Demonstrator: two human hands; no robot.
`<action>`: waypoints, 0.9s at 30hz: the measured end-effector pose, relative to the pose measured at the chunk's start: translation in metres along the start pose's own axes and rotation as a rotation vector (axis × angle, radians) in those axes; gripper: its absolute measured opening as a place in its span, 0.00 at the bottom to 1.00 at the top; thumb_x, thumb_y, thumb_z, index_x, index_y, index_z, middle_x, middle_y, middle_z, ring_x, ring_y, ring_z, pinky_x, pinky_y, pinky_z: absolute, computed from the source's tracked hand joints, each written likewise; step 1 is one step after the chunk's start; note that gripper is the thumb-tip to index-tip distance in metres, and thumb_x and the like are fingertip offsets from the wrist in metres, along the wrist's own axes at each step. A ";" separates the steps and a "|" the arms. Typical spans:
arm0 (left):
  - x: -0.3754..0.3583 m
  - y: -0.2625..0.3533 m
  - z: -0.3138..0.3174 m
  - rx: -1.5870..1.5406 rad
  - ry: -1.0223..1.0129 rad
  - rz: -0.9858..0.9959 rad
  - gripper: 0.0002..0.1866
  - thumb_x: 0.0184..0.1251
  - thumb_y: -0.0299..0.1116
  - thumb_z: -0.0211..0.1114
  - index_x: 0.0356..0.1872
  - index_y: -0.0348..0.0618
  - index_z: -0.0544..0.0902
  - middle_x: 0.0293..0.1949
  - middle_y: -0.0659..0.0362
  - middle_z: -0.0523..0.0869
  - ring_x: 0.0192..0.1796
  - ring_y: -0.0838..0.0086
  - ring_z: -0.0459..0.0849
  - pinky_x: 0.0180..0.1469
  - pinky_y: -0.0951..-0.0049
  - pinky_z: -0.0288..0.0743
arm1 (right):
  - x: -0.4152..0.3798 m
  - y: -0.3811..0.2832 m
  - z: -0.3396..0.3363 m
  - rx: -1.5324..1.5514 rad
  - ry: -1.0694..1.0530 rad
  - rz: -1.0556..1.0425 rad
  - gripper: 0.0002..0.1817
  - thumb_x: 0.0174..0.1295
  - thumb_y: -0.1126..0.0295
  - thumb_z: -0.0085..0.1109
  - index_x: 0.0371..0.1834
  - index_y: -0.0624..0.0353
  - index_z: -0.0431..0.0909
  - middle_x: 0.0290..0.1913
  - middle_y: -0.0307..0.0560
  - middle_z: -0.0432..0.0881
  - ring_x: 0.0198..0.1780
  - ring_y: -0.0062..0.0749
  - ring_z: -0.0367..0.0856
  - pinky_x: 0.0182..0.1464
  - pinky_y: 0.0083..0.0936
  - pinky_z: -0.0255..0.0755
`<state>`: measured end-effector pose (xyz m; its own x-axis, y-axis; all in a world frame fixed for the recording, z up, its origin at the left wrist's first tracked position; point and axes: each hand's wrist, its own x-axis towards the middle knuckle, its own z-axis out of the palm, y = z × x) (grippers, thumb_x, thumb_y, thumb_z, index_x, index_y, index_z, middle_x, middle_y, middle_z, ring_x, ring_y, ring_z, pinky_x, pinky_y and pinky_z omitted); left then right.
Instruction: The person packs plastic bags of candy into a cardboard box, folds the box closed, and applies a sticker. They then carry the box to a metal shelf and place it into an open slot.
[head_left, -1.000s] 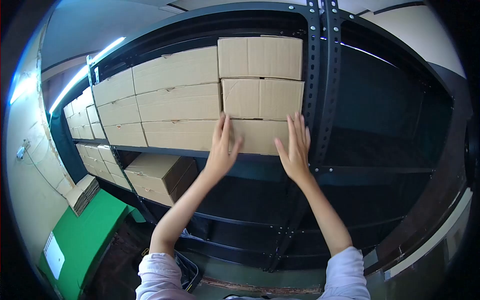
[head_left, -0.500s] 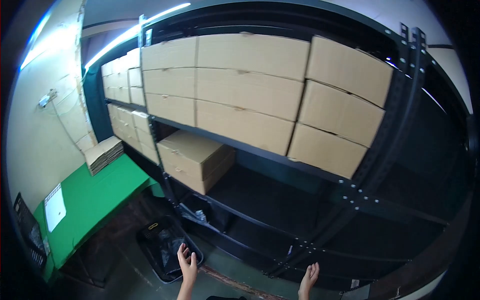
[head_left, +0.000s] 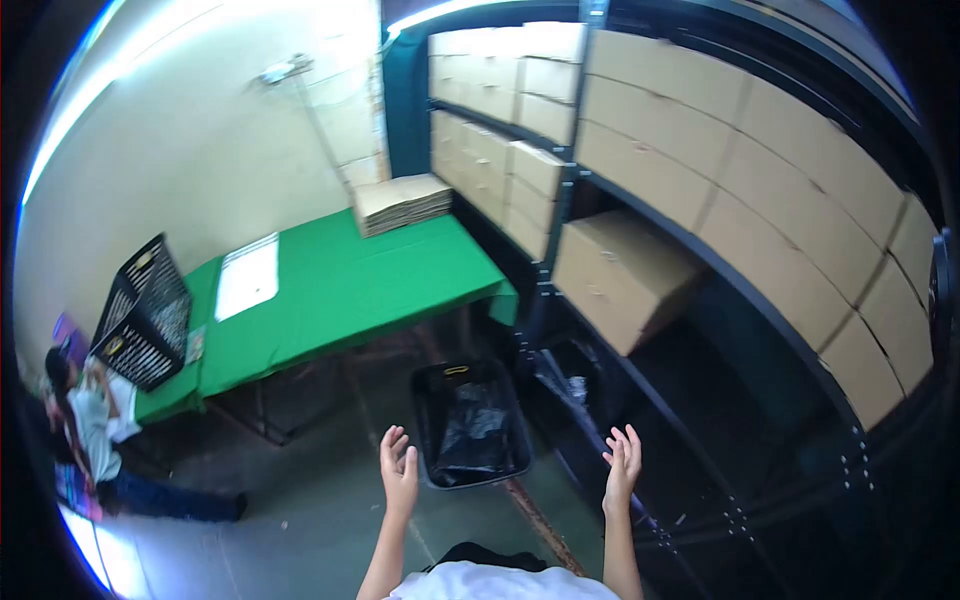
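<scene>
My left hand (head_left: 399,470) is raised with its fingers apart and holds nothing. It is nearest to a black plastic bin (head_left: 427,400) on the floor, which has dark plastic film (head_left: 475,425) inside. To the right of that bin my right hand (head_left: 622,466) is also up, fingers spread and nothing in them. Beyond it stands a black metal shelf rack (head_left: 650,390). Brown cardboard boxes (head_left: 660,95) fill its upper level in stacked rows, and two stacked boxes (head_left: 625,265) sit on the level below.
A green-covered table (head_left: 350,280) runs along the wall, bearing flattened cardboard (head_left: 405,203), a white sheet (head_left: 247,275) and a black perforated crate (head_left: 145,315). Another person (head_left: 95,430) is at the table's left end. More boxes (head_left: 480,70) stand on the rack farther back.
The view has swung left, bringing more of the green table, the crate and another person into sight. Both hands have come up higher in view, still empty.
</scene>
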<state>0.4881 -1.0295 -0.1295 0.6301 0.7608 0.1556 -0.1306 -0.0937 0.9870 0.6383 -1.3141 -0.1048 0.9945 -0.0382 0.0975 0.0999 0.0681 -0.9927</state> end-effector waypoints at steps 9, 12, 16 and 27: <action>-0.021 0.007 -0.208 0.190 0.595 -0.032 0.20 0.68 0.28 0.50 0.60 0.37 0.64 0.55 0.52 0.72 0.57 0.69 0.71 0.60 0.72 0.64 | -0.034 0.058 0.181 0.115 -0.434 0.247 0.21 0.66 0.58 0.50 0.56 0.57 0.67 0.49 0.46 0.77 0.44 0.24 0.77 0.42 0.19 0.70; -0.033 0.000 -0.240 0.192 0.725 -0.064 0.18 0.68 0.28 0.50 0.58 0.36 0.65 0.52 0.52 0.74 0.54 0.71 0.73 0.58 0.74 0.65 | -0.034 0.061 0.232 0.138 -0.534 0.297 0.19 0.65 0.59 0.50 0.54 0.57 0.68 0.47 0.45 0.78 0.42 0.23 0.77 0.42 0.19 0.70; -0.015 -0.012 -0.256 0.150 0.787 -0.118 0.18 0.68 0.27 0.50 0.57 0.35 0.66 0.50 0.53 0.74 0.52 0.73 0.74 0.57 0.75 0.67 | -0.024 0.060 0.296 0.153 -0.621 0.301 0.17 0.65 0.61 0.50 0.52 0.57 0.70 0.45 0.45 0.79 0.42 0.22 0.77 0.42 0.20 0.70; 0.176 -0.009 -0.289 0.138 0.675 -0.020 0.23 0.69 0.32 0.52 0.62 0.36 0.62 0.57 0.51 0.71 0.59 0.69 0.71 0.60 0.75 0.63 | 0.043 0.065 0.465 0.188 -0.613 0.230 0.23 0.66 0.58 0.48 0.61 0.58 0.64 0.55 0.46 0.74 0.52 0.27 0.73 0.47 0.23 0.69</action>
<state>0.3787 -0.7090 -0.1229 0.0104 0.9924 0.1224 0.0033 -0.1225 0.9925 0.7026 -0.8480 -0.1321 0.8237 0.5658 -0.0365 -0.1674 0.1812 -0.9691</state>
